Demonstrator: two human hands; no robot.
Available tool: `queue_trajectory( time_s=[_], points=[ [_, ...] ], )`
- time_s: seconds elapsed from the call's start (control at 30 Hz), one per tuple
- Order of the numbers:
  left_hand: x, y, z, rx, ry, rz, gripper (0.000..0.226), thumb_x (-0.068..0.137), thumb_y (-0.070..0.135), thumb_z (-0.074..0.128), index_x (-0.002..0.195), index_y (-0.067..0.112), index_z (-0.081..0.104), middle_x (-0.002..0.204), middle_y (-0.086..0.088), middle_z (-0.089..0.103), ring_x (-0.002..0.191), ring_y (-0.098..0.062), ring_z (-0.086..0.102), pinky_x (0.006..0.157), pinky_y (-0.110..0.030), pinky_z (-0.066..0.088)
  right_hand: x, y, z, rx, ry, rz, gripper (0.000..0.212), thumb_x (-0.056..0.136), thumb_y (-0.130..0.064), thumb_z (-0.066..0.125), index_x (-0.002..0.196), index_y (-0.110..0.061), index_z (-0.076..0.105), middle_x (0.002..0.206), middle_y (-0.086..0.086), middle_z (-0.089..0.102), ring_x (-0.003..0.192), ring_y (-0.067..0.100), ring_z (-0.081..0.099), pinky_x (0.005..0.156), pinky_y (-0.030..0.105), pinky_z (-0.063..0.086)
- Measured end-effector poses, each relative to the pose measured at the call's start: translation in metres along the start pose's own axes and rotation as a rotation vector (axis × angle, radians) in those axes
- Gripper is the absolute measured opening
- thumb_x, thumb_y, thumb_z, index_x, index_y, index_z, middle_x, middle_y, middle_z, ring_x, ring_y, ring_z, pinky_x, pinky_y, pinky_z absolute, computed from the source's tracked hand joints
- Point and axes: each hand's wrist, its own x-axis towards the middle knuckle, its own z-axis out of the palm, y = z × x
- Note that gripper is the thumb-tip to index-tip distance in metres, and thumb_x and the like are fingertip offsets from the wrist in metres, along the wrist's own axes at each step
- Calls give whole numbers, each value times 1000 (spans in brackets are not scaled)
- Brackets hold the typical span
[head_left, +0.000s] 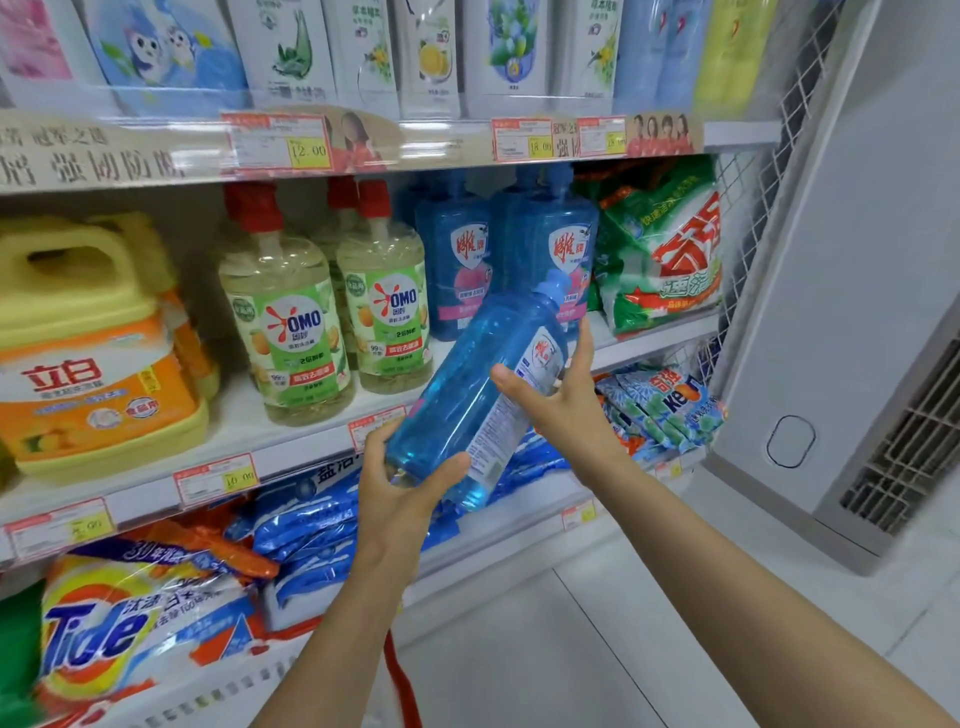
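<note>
Bottle of clear blue liquid, with a blue cap and a white label, hangs tilted just in front of the middle shelf, its cap pointing up toward the shelf. Left hand grips its base with curled fingers and thumb. Right hand clasps the labelled upper part.

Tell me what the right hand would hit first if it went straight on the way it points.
Probably the blue bottles standing on the shelf; the right hand, gripping the tilted bottle, points up-left toward them. Depth is unclear.
</note>
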Motion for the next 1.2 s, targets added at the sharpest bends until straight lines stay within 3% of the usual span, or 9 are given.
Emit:
queue_trajectory(
  time_s=[0.1, 0.23, 0.43, 0.5, 0.63, 0.9, 0.97, 1.07, 1.2],
  points=[
    [-3, 0, -6, 177, -28, 154, 74, 58, 27, 92, 121, 33, 53, 113, 12, 65, 104, -9, 65, 77, -24, 56, -4, 3, 11, -69, -2, -13, 136, 47, -76, 81, 149, -51, -5, 152, 9, 35, 140, 28, 40, 107, 56, 44],
    [-5, 0, -1, 364, -63, 238, 74, 61, 23, 92, 122, 37, 52, 114, 21, 59, 110, -2, 59, 81, -26, 58, -1, 11, 14, 122, 69, 14, 113, 69, -40, 88, 143, -41, 2, 128, 0, 57, 113, 26, 65, 90, 57, 55],
    [8, 14, -13, 230, -89, -12, 56, 68, 70, 72, 119, 51, 56, 131, 16, 54, 117, -1, 55, 99, -34, 49, -1, 13, 0, 164, 26, -138, 101, 79, -12, 82, 143, -38, 8, 140, 11, 52, 116, 20, 65, 96, 41, 56],
    [13, 12, -15, 127, -148, -244, 61, 67, 72, 69, 122, 47, 57, 132, 8, 58, 115, -14, 61, 97, -49, 52, -3, 11, -5, 127, -46, -165, 104, 77, -13, 83, 144, -37, 8, 140, 10, 50, 116, 17, 65, 90, 32, 58],
    [12, 1, -18, 33, -384, -435, 76, 71, 55, 77, 139, 32, 50, 132, -1, 63, 118, -27, 62, 99, -60, 47, -10, 15, -13, 41, -192, -156, 109, 74, -18, 85, 149, -35, 7, 142, 9, 50, 123, 22, 61, 99, 47, 54],
    [2, -18, 5, 280, -78, -240, 80, 51, 44, 89, 123, 40, 55, 111, 4, 64, 107, -16, 63, 89, -40, 55, -1, 15, -27, -16, -145, -12, 60, 70, -49, 78, 124, -38, 54, 112, -16, 69, 101, -1, 67, 78, 22, 57],
    [2, -21, 7, 407, -56, -153, 84, 46, 49, 93, 119, 42, 52, 110, 12, 61, 105, -3, 57, 84, -32, 53, -1, 21, -27, -69, -61, 20, 71, 61, -56, 83, 122, -33, 54, 109, -18, 66, 95, -1, 67, 74, 20, 56],
    [2, -31, 11, 529, -83, -98, 90, 45, 51, 91, 123, 38, 49, 110, 11, 60, 100, 0, 56, 77, -29, 50, 3, 34, -31, -215, 36, 21, 109, 54, -56, 90, 142, -22, 37, 124, -11, 57, 113, 9, 59, 95, 35, 53],
    [4, -49, 11, 616, -168, -154, 92, 45, 62, 88, 121, 38, 43, 110, 8, 60, 98, -9, 60, 72, -29, 51, 3, 52, -43, -174, 3, 34, 91, 58, -42, 94, 133, -30, 43, 123, -6, 63, 108, 11, 65, 84, 32, 60]
  ],
)
